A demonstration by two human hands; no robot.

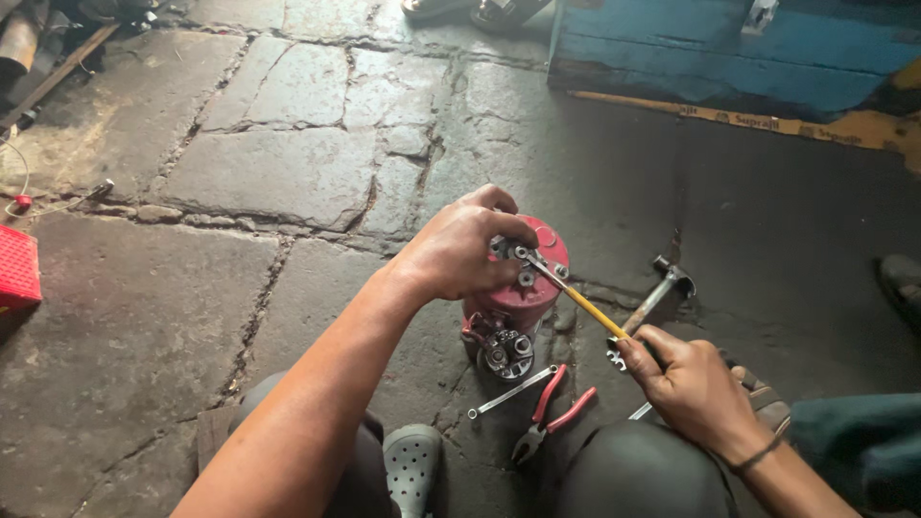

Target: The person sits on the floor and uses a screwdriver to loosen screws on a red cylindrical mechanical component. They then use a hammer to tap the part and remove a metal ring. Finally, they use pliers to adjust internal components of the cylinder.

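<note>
My left hand [459, 247] grips the top of a red cylindrical motor housing [537, 288] that stands upright on the stone floor. My right hand [686, 384] holds a screwdriver with a yellow shaft [587, 303], its tip set on a metal fitting on the housing's top face. A metal terminal block [506, 352] sticks out at the housing's base. My knees frame the bottom of the view.
Red-handled pliers [554, 410] and a slim spanner [511, 390] lie on the floor in front of the housing. A hammer [660, 290] rests to the right. A blue wooden box [729, 53] stands at the back right, a red crate [17, 267] at the left edge.
</note>
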